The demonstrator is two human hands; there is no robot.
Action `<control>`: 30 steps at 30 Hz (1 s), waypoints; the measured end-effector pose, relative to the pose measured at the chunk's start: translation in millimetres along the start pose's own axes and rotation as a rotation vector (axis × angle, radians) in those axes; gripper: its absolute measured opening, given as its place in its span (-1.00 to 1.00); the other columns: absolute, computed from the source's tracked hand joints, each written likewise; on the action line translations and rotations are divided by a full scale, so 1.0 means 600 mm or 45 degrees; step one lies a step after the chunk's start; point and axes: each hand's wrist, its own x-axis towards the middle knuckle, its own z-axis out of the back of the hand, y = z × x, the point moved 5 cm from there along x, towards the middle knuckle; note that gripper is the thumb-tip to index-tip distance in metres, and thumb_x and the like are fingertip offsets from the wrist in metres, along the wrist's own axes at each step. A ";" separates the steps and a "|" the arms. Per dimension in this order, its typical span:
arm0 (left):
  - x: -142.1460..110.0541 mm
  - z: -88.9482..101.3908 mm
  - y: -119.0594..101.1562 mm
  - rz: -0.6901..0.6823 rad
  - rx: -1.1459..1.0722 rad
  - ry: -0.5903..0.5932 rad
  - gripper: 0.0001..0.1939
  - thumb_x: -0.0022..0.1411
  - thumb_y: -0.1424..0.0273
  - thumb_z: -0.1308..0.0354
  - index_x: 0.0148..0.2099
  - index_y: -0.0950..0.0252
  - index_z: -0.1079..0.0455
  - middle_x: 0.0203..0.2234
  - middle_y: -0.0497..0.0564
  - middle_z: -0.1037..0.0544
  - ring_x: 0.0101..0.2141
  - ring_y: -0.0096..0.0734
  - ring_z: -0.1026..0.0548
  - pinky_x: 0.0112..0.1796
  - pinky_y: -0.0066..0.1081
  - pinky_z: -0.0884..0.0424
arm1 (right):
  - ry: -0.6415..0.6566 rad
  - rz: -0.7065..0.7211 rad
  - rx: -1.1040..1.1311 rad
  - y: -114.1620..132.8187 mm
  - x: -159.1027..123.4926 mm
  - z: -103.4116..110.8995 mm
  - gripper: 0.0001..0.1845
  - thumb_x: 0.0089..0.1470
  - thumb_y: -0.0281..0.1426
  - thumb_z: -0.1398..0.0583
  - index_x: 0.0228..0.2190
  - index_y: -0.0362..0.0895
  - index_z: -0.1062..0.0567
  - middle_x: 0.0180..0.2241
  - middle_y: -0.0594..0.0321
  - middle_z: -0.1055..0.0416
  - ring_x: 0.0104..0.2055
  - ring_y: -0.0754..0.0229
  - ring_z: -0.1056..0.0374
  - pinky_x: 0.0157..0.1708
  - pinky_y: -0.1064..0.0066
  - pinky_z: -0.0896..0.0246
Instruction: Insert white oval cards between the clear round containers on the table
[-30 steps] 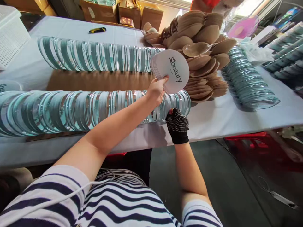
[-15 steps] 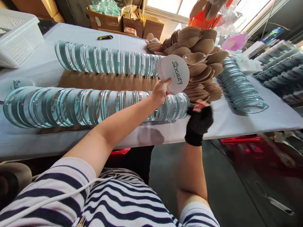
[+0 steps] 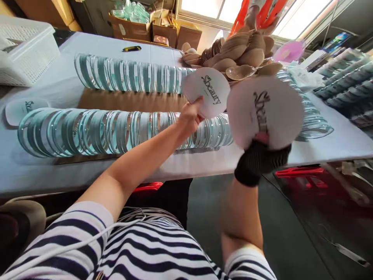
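My bare left hand point(image 3: 190, 116) pinches a stack of white round cards point(image 3: 214, 87) printed "Sbeauty", held above the near row of glass dishes point(image 3: 96, 130). In my right hand point(image 3: 264, 155), which wears a black fingerless glove, is one white round card point(image 3: 279, 112) with the same print, blurred by motion. That card is raised to the right of the stack and apart from it. The near row of dishes stands on edge, with pale round cards among the glass. Behind it runs a second row of dishes point(image 3: 131, 74).
Brown spoon-shaped pieces point(image 3: 247, 50) are heaped at the back. More stacked glass dishes point(image 3: 316, 120) lie at right. A white basket point(image 3: 32, 58) and a yellow-black cutter point(image 3: 131, 48) are on the left half of the white-covered table point(image 3: 140, 171). Cardboard boxes point(image 3: 131, 32) stand beyond.
My right hand, previously by the near row's right end without a visible card, has moved right and now holds up a card. My left hand has shifted slightly left with its stack.
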 end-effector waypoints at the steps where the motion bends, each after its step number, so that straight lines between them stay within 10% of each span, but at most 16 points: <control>1: 0.010 0.003 -0.012 -0.040 -0.045 -0.047 -0.60 0.32 0.46 -0.19 0.18 0.14 -0.40 0.02 0.02 -0.60 0.06 -0.26 -0.55 0.08 -0.23 -0.50 | 0.004 0.098 -0.062 -0.015 -0.018 0.024 -0.32 0.16 0.09 -0.10 -0.15 -0.30 -0.55 -0.21 -0.23 -0.51 -0.18 -0.16 -0.46 -0.29 0.18 -0.31; 6: 0.028 0.016 -0.041 -0.076 -0.201 -0.115 -0.61 0.37 0.53 -0.11 0.20 0.19 -0.40 0.14 0.02 -0.52 0.18 -0.30 -0.45 0.18 -0.22 -0.38 | 0.659 0.481 -0.296 -0.033 -0.124 0.028 -0.50 0.29 -0.10 -0.02 -0.27 -0.24 -0.56 -0.54 0.06 -0.41 -0.51 0.15 -0.33 -0.46 0.40 -0.08; 12: 0.015 0.025 -0.042 -0.053 -0.232 -0.096 -0.60 0.40 0.49 -0.07 0.24 0.14 -0.36 0.21 -0.01 -0.46 0.17 -0.33 -0.45 0.19 -0.22 -0.38 | 1.030 0.451 -0.508 0.033 -0.113 -0.101 -0.50 0.31 -0.13 -0.01 0.03 -0.23 -0.42 -0.44 0.14 -0.46 -0.54 0.25 -0.23 -0.50 0.43 0.20; 30: 0.029 0.037 -0.042 -0.136 -0.120 -0.033 -0.64 0.43 0.44 -0.06 0.23 0.18 -0.32 0.16 -0.02 -0.50 0.21 -0.25 -0.40 0.18 -0.16 -0.39 | 1.104 0.478 -0.175 0.049 -0.094 -0.133 -0.62 0.34 -0.21 -0.01 -0.15 -0.13 -0.55 -0.33 0.15 -0.57 -0.37 0.20 -0.40 -0.40 0.44 0.06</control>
